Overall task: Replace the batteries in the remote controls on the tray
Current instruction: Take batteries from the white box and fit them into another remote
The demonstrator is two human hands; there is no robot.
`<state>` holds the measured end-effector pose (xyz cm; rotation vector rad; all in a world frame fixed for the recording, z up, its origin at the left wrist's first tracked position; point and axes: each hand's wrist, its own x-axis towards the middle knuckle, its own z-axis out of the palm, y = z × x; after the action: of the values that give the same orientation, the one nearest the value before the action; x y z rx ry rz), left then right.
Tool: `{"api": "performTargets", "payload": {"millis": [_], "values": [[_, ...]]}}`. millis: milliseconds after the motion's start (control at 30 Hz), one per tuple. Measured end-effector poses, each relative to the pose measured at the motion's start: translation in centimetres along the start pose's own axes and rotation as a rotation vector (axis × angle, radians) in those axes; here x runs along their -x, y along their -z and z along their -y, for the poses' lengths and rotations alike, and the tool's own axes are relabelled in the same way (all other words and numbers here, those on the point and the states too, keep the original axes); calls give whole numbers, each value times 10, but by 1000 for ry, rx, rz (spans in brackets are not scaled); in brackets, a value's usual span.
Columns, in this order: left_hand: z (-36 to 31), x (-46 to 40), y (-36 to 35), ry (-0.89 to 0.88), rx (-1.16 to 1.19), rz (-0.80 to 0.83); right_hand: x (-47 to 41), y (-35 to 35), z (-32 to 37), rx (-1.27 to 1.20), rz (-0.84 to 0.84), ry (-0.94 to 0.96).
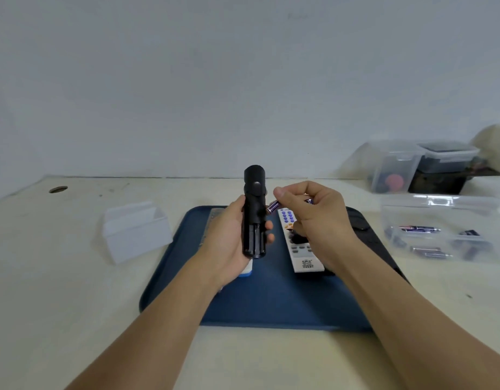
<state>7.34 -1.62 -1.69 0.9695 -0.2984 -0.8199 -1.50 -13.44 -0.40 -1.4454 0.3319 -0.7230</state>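
My left hand (229, 237) grips a black remote (254, 212) above the blue tray (271, 305), back side up, with its battery bay showing open at the near end. My right hand (313, 215) pinches a purple battery (272, 206) just right of the black remote; a second battery end shows among its fingers. A white remote (301, 249) with blue buttons lies on the tray under my right hand. Another white remote (50, 270) peeks out below my left palm, and a dark one (358, 220) lies at the tray's right edge.
A clear box (440, 229) holding several purple batteries sits right of the tray. A white open box (136, 229) stands to the left. Lidded clear containers (420, 167) are at the back right, near the wall.
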Motion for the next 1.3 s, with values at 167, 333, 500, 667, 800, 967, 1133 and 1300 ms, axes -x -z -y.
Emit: {"api": "performTargets", "payload": {"millis": [167, 333, 500, 667, 800, 967, 1133, 1300], "values": [[-1, 0, 2, -15, 56, -22, 5, -10, -2, 53, -13, 197], [2, 0, 3, -25, 28, 80, 9, -16, -9, 131, -13, 240], [0, -1, 0, -34, 28, 73, 9, -15, -13, 251, -63, 319], [3, -3, -1, -48, 26, 11, 13, -21, -16, 286, -82, 361], [3, -2, -2, -32, 72, -5, 15, -24, -20, 327, -67, 366], [1, -1, -2, -34, 99, -22, 9, -26, -22, 351, -75, 355], [-1, 0, -3, -3, 137, -10, 5, -26, -26, 400, -31, 387], [-5, -1, 0, -28, 154, -29, 1, -20, -25, 464, 140, 435]]}}
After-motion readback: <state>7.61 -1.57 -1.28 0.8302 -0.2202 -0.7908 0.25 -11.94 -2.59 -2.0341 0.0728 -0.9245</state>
